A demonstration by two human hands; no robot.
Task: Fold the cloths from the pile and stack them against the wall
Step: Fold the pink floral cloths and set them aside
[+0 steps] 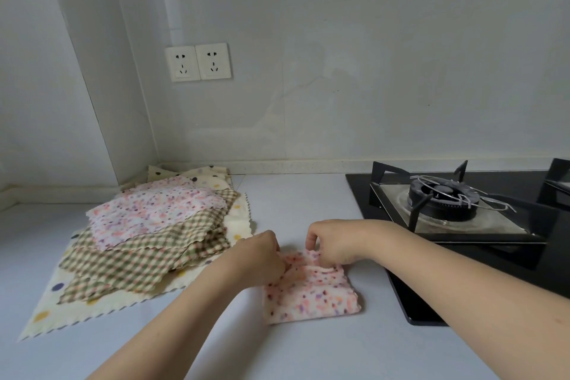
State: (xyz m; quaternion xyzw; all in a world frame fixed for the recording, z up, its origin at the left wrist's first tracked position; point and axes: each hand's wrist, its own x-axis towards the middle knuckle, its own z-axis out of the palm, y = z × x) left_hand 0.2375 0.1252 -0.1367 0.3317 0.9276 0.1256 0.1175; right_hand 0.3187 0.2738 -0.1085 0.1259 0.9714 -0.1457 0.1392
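— Pale grey counter (308, 194), biggest thing I see, running up to the wall (339, 71). What lies on it relative to the stove (447, 210)?

— One pile (148, 234) well to the left of the stove, at the wall corner: I count three patterns in it, dotted cream, green check, pink speckle; how many layers, I cannot tell. No folded stack against the wall yet, by my reading.

— And the one being worked?

— One pink speckled cloth (311, 293), just left of the stove's near corner, part-folded, its far edge bunched. Both my hands pinch that far edge: left hand (262, 253) on the corner away from the stove, right hand (333, 244) on the stove-side corner. Each grip is narrow, holding cloth.

— Which way does it lie?

— Towards me from both grips, its held edge running left to right. I'd judge the next fold needs both hands moving evenly.
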